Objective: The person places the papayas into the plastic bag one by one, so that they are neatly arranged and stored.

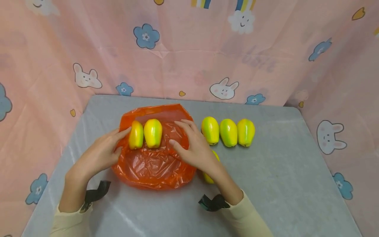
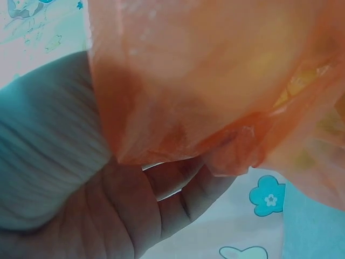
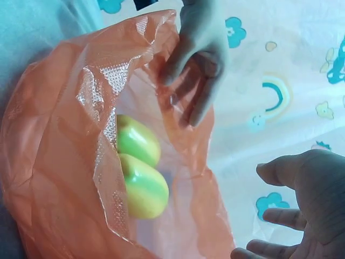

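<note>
An orange plastic bag [image 1: 154, 164] lies spread on the table with its mouth facing up and away. Two yellow-green papayas, a left one [image 1: 136, 135] and a right one [image 1: 153, 133], sit side by side in its mouth. My left hand [image 1: 102, 151] is at the bag's left edge, its fingers extended over the rim beside the left papaya, thumb apart. In the left wrist view, orange film covers part of this hand [image 2: 124, 210]. My right hand [image 1: 196, 148] hovers over the bag's right side with fingers spread and nothing in them.
Three more papayas [image 1: 228, 132] stand in a row right of the bag. Another papaya [image 1: 208, 179] is partly hidden under my right forearm. The grey table [image 1: 281, 184] meets a pink patterned curtain [image 1: 183, 65] at the back and sides. Dark straps [image 1: 214, 202] hang at both wrists.
</note>
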